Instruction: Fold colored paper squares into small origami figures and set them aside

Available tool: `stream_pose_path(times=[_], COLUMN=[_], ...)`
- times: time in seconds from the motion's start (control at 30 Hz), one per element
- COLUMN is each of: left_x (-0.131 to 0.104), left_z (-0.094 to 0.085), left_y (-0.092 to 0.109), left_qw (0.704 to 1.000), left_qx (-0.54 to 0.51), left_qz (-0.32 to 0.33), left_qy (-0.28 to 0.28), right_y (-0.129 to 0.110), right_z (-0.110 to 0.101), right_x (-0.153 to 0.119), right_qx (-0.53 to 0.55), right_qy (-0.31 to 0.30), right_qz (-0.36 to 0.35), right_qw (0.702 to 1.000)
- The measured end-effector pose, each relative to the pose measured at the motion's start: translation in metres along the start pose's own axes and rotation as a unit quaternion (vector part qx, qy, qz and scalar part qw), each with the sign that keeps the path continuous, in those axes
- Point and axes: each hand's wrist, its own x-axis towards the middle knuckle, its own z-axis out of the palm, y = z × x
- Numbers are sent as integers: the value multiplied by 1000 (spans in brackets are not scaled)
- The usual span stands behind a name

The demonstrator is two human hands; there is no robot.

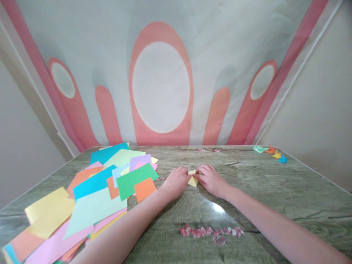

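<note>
A backdrop (161,86) with pink shapes and pale ovals is rising beyond both grips. The bench (261,190), wood-patterned, is spreading beneath them and carrying everything else. A loose paper pile (93,209) is covering its left side, left of the grips, with blue, green, orange, pink, purple and yellow sheets overlapping at odd angles. The left grip (176,182) is closing narrowly on the left edge of the folded paper (193,181), and the right grip (212,182) is pinching its right side. A pink flower print (202,231) is showing on the bench, nearer the wearer than the grips. The folded paper, pale yellow, is lying between the two grips, its pointed end facing the wearer. Four small figures, green (260,149), orange (271,149), yellow (276,154) and blue (282,159), are sitting at the far right edge, well apart from the right grip.
</note>
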Motion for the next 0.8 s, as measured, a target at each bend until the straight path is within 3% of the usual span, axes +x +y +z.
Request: stream_pose_path(times=[0.57,0.8], left_x=[-6,-7], left_z=[-7,-6], left_y=[5,3], left_qw=[999,1000], left_qx=[28,19], left_qz=[0,-1], left_qy=[-32,-18], right_y=[-5,0], right_z=[-8,-9], right_x=[-1,-5], right_qx=[-64,-78], right_qy=[-74,-100], right_qz=[18,39], right_qw=[995,991])
